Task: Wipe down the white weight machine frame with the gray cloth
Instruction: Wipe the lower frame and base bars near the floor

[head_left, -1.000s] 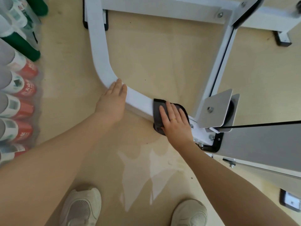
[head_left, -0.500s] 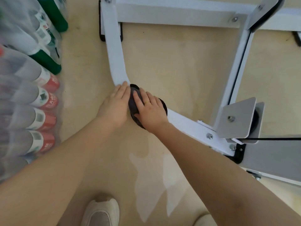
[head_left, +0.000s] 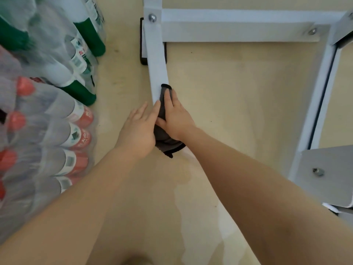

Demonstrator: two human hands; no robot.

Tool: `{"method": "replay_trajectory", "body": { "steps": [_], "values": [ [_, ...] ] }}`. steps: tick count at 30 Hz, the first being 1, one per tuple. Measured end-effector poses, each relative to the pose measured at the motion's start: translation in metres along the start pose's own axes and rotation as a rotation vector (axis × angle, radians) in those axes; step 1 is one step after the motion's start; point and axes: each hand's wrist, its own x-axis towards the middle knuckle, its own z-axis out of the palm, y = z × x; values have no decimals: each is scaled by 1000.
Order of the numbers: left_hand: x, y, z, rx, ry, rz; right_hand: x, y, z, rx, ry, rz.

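Gray cloth moved up the white frame; right hand presses it flat, left hand open

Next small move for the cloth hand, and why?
Probably slide the right hand and gray cloth further up the white frame bar toward the bolt at its far end. The cloth sits at the bar's bend, fingers flat on it, and bare bar lies ahead. The left hand rests beside the cloth and need not move.
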Motion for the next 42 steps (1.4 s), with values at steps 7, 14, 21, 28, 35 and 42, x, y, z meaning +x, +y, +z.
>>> {"method": "replay_trajectory", "body": {
  "steps": [7, 14, 21, 28, 35, 42],
  "values": [
    [2, 13, -3, 109, -117, -42, -30, 20, -10, 291, -192, 108],
    [-6, 43, -1, 240, -265, -171, -107, 66, -32, 22, -254, 92],
    [-29, 96, 4, 301, -418, -31, -186, 122, -67, -201, -261, 208],
    [-33, 150, -20, 400, -454, 149, -192, 106, -84, 38, -21, 266],
    [-20, 178, -45, 421, -410, 202, -203, 97, -132, -86, 222, 161],
    [7, 181, 2, 320, -454, 329, -211, 114, -135, -773, -182, 184]
  ]
}}
